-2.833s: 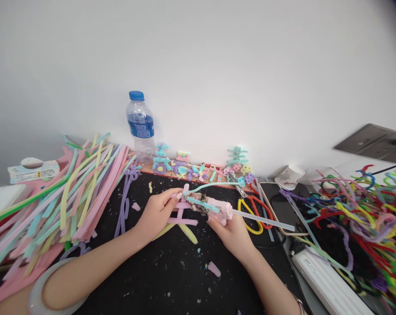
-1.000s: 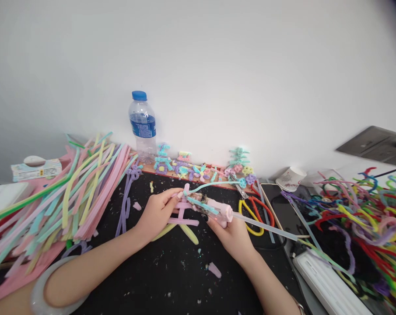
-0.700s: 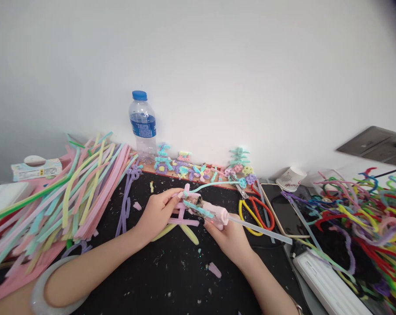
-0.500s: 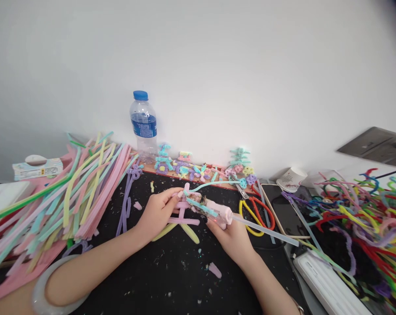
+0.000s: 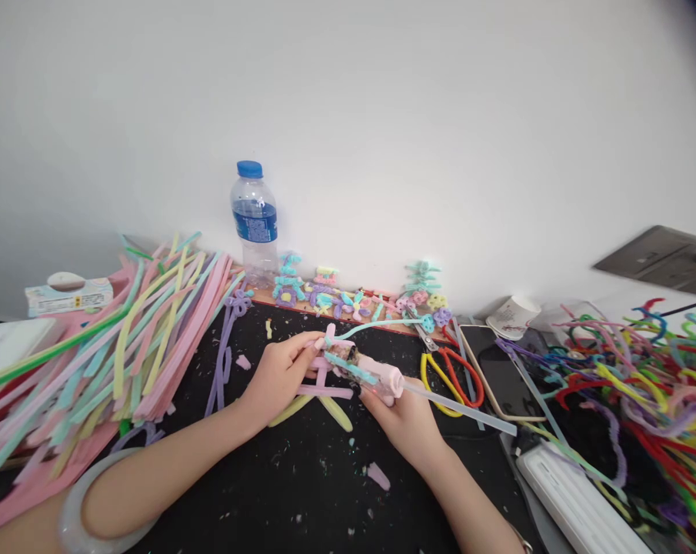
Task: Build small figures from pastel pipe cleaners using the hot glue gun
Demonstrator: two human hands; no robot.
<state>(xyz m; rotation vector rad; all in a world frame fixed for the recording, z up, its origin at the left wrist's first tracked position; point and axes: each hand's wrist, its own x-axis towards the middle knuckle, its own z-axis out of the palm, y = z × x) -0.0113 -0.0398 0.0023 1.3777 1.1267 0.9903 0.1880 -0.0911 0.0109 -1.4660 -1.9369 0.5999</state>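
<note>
Black work surface point(image 5: 318, 500): room between the forearms, strewn with scraps point(image 5: 378, 475); bounded left by a pipe-cleaner bundle point(image 5: 151, 338), right by scissors point(image 5: 468, 385) and phone point(image 5: 502, 382), rear by a wooden strip point(image 5: 262, 295). Left hand point(image 5: 279, 375): fingers pinching a pink-lilac pipe-cleaner piece point(image 5: 321, 375). Right hand point(image 5: 412, 425): gripping a pink hot-glue gun point(image 5: 387, 378), nozzle end toward the left fingers.

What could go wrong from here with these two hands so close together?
The left hand pinches a pink piece near the front end of what looks like a pink glue gun, held in the right hand; if that end is hot, it might burn skin. The long translucent stick jutting from its back could snag the scissors, which it crosses in this view.
</note>
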